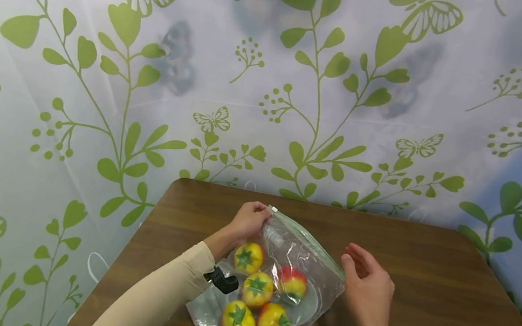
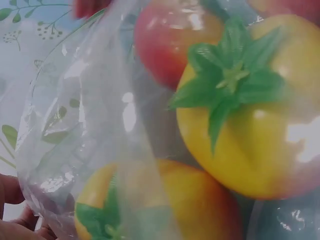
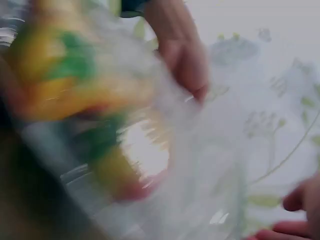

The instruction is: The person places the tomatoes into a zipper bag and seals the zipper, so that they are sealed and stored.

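Observation:
A clear zipper bag (image 1: 276, 238) with a pale green strip along its top edge holds several yellow-and-red fruits (image 1: 257, 289) with green star-shaped leaves, like persimmons or tomatoes. My left hand (image 1: 250, 220) pinches the bag's upper left corner, beside the white slider (image 1: 274, 209). Just off the bag's right corner is my right hand (image 1: 370, 288), its fingers loosely bent and holding nothing. The right wrist view is blurred, with the right fingers (image 3: 295, 227) at its lower right, near the bag's edge. Close up in the left wrist view, the fruits (image 2: 250, 125) show through the plastic.
The bag is over a dark brown wooden table (image 1: 440, 294) with rounded corners. A translucent round shape (image 1: 312, 305) shows at the bag's right side. Behind the table hangs a white curtain (image 1: 251, 85) with green leaves and butterflies. A black wrist camera (image 1: 222, 280) overlaps the bag.

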